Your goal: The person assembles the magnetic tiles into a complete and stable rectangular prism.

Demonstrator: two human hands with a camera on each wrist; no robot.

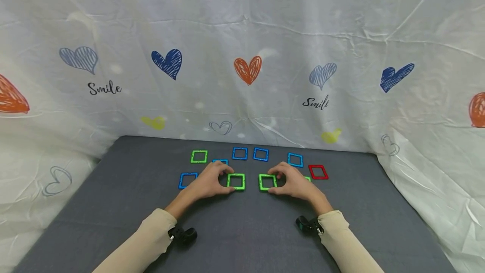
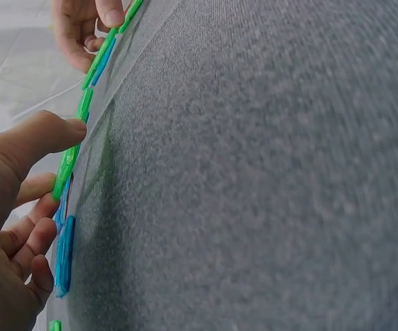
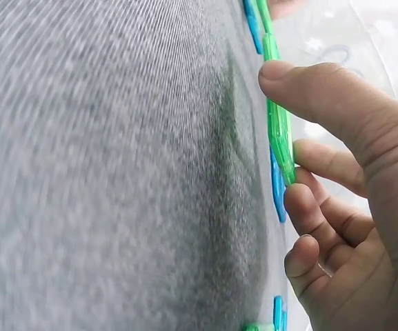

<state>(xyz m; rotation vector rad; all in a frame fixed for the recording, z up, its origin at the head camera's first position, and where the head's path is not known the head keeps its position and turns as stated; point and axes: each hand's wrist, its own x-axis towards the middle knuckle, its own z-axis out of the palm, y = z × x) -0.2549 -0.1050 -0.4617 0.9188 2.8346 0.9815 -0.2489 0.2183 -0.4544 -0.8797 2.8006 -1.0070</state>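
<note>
At the centre of the frame, the left hand pinches the left green square by its outer side, thumb nearest; the right hand likewise pinches the right green square. A gap parts them. Gray tabletop stretches below to the bottom edge. On the curtain, left, black lettering reads "Smile".

"Smile" stands on the white cloth; a creased second word probably matches.
</note>
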